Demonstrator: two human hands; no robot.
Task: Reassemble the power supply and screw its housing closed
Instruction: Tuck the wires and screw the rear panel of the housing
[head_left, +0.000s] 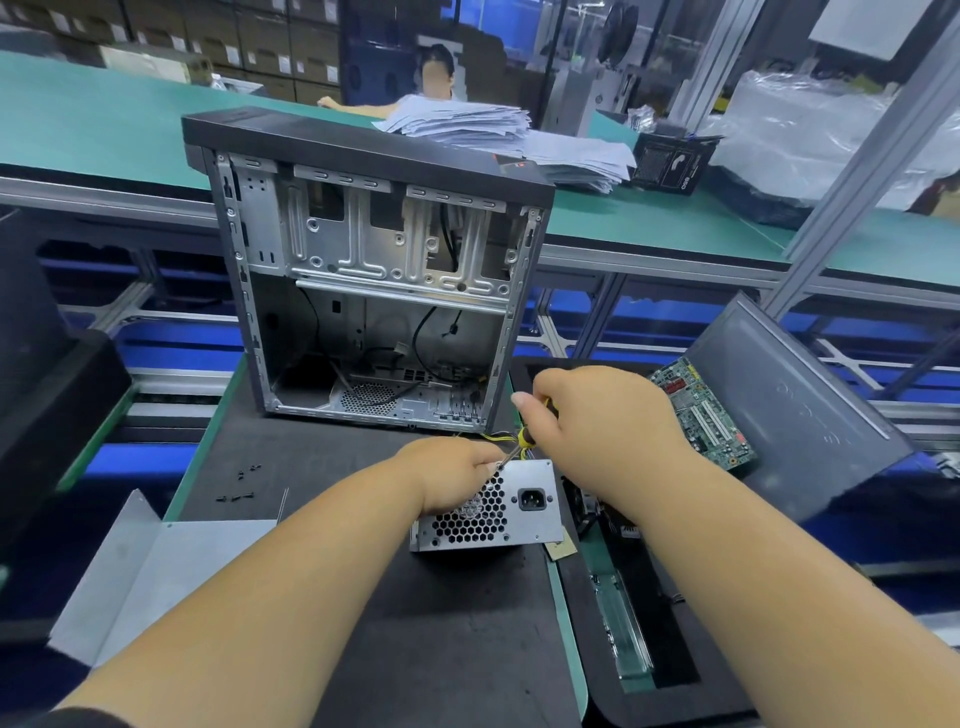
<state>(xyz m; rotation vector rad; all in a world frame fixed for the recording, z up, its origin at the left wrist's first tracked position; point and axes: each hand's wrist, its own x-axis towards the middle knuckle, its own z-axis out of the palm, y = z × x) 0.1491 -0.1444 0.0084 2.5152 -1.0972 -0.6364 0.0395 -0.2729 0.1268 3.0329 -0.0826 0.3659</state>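
Dark matting covers the tabletop (426, 613), and the power supply (511, 512) sits near centre, vent side facing us. Left hand (452, 470) grips its top edge, probably bracing it, while the right hand (597, 410) wraps the yellow screwdriver (522, 441), tip angled onto the top-left corner. Spare screws (236, 498) wait left; the open computer case (374, 270) stands behind.

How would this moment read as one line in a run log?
step: screwing housing | right hand: grips screwdriver | left hand: steadies tip on power supply | spare screws: on mat
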